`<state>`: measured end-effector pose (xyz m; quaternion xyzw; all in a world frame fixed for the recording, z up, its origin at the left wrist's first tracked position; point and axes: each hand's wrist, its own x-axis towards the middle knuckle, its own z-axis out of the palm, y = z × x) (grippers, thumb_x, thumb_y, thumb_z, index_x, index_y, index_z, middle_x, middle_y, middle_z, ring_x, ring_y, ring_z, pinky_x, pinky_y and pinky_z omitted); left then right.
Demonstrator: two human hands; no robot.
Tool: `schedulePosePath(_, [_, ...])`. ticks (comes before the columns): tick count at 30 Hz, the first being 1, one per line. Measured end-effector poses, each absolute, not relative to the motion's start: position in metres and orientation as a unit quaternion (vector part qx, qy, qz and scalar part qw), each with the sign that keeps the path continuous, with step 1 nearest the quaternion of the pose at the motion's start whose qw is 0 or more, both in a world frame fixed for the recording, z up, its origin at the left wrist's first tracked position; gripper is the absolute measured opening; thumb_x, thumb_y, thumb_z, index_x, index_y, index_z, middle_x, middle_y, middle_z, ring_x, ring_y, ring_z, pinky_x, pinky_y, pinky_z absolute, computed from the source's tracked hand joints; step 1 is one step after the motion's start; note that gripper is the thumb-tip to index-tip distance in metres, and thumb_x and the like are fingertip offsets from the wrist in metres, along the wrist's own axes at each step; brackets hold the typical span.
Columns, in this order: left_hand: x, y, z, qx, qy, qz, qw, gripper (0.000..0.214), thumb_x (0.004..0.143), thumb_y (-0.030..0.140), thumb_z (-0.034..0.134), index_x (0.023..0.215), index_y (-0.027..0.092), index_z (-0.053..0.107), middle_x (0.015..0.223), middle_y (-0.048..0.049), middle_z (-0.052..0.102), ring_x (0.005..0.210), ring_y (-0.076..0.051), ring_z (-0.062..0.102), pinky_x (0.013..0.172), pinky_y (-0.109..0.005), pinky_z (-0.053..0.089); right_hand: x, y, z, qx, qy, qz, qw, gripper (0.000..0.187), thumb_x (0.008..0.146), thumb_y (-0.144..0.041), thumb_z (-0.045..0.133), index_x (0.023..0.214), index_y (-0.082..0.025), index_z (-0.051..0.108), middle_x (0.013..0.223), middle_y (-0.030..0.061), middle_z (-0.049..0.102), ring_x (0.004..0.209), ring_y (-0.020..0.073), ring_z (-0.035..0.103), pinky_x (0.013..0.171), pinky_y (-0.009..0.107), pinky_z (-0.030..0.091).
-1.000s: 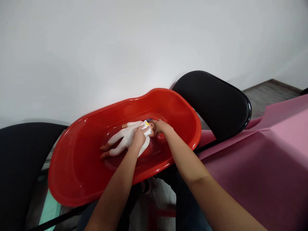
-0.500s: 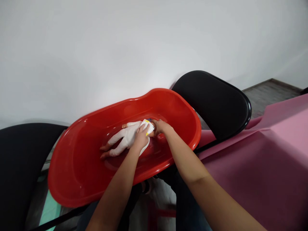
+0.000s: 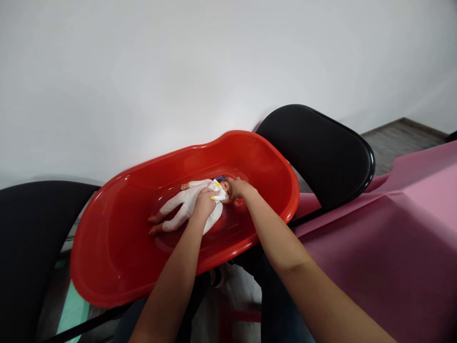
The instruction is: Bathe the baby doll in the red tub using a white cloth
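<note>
A baby doll point(image 3: 178, 205) in a white suit lies on its back in a red baby bathtub point(image 3: 103, 238), its feet to the left and its head to the right. My left hand point(image 3: 206, 202) is closed on a small white cloth point(image 3: 219, 191) with yellow marks, which rests at the doll's chin and neck. My right hand point(image 3: 240, 188) is at the doll's head from the right, its fingers partly hidden behind the head. Whether those fingers grip or only support the head, I cannot tell for sure.
The tub rests between two black chairs, one at the left point(image 3: 32, 238) and one at the right point(image 3: 317, 152). Pink sheeting point(image 3: 374, 247) spreads over the right side. A white wall point(image 3: 178, 71) rises behind the tub. My legs are below its near rim.
My left hand has drawn the cloth slightly down and left, off the doll's face, so more of the face shows. The right hand stays at the head.
</note>
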<state>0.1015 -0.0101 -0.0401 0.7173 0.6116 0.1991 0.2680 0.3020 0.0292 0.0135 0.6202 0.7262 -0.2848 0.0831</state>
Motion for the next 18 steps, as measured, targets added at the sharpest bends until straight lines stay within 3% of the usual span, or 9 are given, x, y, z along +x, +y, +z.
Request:
schedulePosePath(3, [0.103,-0.014,-0.032,0.732,0.605,0.189,0.25,0.046,0.087,0.014,0.062,0.129,0.018,0.081,0.141,-0.0129,0.069,0.128,-0.029,0.067,0.123,-0.036,0.045,0.301,0.03,0.011,0.628,0.719,-0.285,0.087,0.126,0.061,-0.03,0.097,0.169,-0.027,0.033,0.157,0.0263,0.049,0.117,0.0353,0.073,0.09,0.037,0.059])
schedulePosePath(6, [0.105,-0.018,-0.023,0.735,0.607,0.173,0.248,0.051,0.09,0.036,0.076,0.138,0.017,0.073,0.154,-0.0153,0.059,0.137,-0.035,0.06,0.124,-0.041,0.041,0.301,0.032,0.008,0.631,0.714,-0.29,0.09,0.128,0.061,-0.029,0.098,0.17,-0.03,0.03,0.158,0.0253,0.046,0.119,0.0353,0.073,0.092,0.038,0.059])
schedulePosePath(8, [0.108,-0.02,-0.022,0.723,0.617,0.178,0.255,0.056,0.093,0.049,0.076,0.139,0.019,0.07,0.157,-0.0152,0.055,0.139,-0.036,0.057,0.123,-0.043,0.041,0.301,0.032,0.007,0.63,0.713,-0.296,0.088,0.13,0.062,-0.031,0.098,0.171,-0.031,0.028,0.159,0.0252,0.045,0.118,0.035,0.073,0.093,0.038,0.059])
schedulePosePath(12, [0.114,-0.02,-0.032,0.719,0.629,0.196,0.222,0.039,0.1,0.04,0.07,0.135,0.022,0.068,0.145,-0.0144,0.061,0.137,-0.033,0.057,0.123,-0.045,0.041,0.3,0.032,0.003,0.63,0.715,-0.294,0.074,0.138,0.062,-0.044,0.1,0.174,-0.031,0.022,0.159,0.0271,0.044,0.116,0.0336,0.074,0.095,0.039,0.059])
schedulePosePath(16, [0.115,-0.02,-0.043,0.717,0.633,0.209,0.202,0.069,0.101,0.037,0.07,0.164,0.021,0.046,0.149,-0.0174,0.056,0.141,-0.035,0.053,0.123,-0.047,0.039,0.299,0.032,0.0,0.633,0.714,-0.289,0.073,0.136,0.06,-0.046,0.102,0.173,-0.032,0.027,0.157,0.0247,0.046,0.116,0.0339,0.073,0.096,0.04,0.058])
schedulePosePath(18, [0.114,-0.02,-0.046,0.717,0.635,0.201,0.207,0.075,0.102,0.04,0.069,0.169,0.02,0.043,0.146,-0.0175,0.055,0.139,-0.036,0.054,0.123,-0.046,0.04,0.299,0.032,-0.001,0.633,0.716,-0.286,0.074,0.132,0.06,-0.046,0.102,0.171,-0.031,0.031,0.156,0.0246,0.047,0.118,0.0356,0.073,0.096,0.041,0.058])
